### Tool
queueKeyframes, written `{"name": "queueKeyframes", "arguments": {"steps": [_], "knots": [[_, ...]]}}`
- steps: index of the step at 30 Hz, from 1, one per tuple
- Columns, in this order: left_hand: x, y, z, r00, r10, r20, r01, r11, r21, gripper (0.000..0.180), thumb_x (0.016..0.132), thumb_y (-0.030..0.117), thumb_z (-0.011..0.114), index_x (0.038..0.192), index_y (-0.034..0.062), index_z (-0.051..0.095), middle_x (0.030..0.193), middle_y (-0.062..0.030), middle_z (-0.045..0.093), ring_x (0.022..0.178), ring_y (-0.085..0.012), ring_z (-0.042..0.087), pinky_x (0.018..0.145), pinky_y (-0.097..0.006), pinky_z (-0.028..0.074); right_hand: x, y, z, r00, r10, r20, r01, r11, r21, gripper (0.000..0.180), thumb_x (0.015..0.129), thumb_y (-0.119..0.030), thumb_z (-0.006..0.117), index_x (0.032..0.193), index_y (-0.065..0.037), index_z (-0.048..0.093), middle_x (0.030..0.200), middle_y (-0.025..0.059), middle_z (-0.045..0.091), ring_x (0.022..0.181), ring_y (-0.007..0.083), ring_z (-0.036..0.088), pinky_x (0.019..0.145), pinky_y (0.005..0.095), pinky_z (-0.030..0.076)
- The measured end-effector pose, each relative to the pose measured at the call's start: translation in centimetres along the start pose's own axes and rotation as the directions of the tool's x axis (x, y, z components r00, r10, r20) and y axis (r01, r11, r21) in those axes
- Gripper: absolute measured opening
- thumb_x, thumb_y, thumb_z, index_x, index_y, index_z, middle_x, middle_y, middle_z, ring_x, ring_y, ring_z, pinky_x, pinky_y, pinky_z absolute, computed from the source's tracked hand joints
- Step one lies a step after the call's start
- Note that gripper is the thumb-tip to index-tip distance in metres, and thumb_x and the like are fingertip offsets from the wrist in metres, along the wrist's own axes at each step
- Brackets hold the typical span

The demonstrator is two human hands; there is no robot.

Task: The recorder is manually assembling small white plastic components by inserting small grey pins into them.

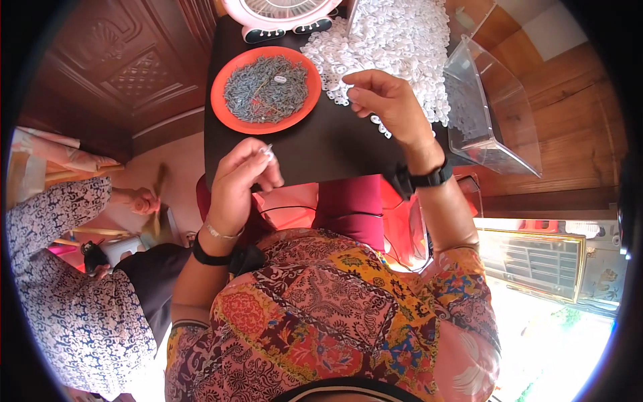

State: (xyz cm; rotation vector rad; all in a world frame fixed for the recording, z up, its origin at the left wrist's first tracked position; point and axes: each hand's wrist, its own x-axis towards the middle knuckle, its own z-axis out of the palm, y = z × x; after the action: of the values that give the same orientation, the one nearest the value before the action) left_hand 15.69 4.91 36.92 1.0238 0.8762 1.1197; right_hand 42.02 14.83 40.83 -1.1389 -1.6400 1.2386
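My left hand (pixel 242 169) is at the near left edge of the dark table, its thumb and fingers pinching a small white plastic piece (pixel 268 152). Above the near side of the white pile, my right hand (pixel 387 100) has its thumb and fingertips drawn together; whatever is between them is too small to make out. Many small white oval pieces with holes (pixel 402 40) are heaped at the far right. An orange-red plate (pixel 224 110) holds a mass of thin grey metal pieces (pixel 251 87) like screws or nails. One white piece (pixel 280 79) lies on top of them.
A pink fan (pixel 284 10) stands behind the plate. To the right, a clear plastic bin (pixel 492 114) lies tilted at the table (pixel 321 151) edge, beside a wooden panel (pixel 569 107). Another person's hand (pixel 143 201) and patterned sleeve (pixel 60 208) are at left.
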Motion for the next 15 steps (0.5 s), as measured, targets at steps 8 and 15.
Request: {"name": "queueKeyframes", "arguments": {"steps": [8,15], "knots": [[0.3,0.1,0.8,0.967,0.240,0.082,-0.213,0.945,-0.249,0.020,0.097,0.021,0.046,0.095,0.0023,0.054,0.095,-0.0152,0.066,0.087,-0.0212,0.064,0.074,-0.029,0.049,-3.1,0.1,12.0,0.997,0.077,-0.021,-0.047,0.770,0.637,0.012,0.088,-0.003,0.064,0.099,0.000,0.064,0.087,0.0045,0.067,0.076,0.0079,0.060,0.066,0.0214,0.048],[0.3,-0.4,-0.2,0.944,0.327,0.040,-0.307,0.918,-0.251,0.021,0.097,0.019,0.046,0.094,0.0009,0.055,0.097,-0.0180,0.067,0.086,-0.0218,0.065,0.074,-0.029,0.048,-2.7,0.8,11.4,0.999,0.007,0.050,-0.037,0.782,0.622,0.009,0.087,-0.002,0.066,0.091,0.000,0.059,0.084,0.0063,0.066,0.070,0.0093,0.060,0.063,0.0218,0.048]]}}
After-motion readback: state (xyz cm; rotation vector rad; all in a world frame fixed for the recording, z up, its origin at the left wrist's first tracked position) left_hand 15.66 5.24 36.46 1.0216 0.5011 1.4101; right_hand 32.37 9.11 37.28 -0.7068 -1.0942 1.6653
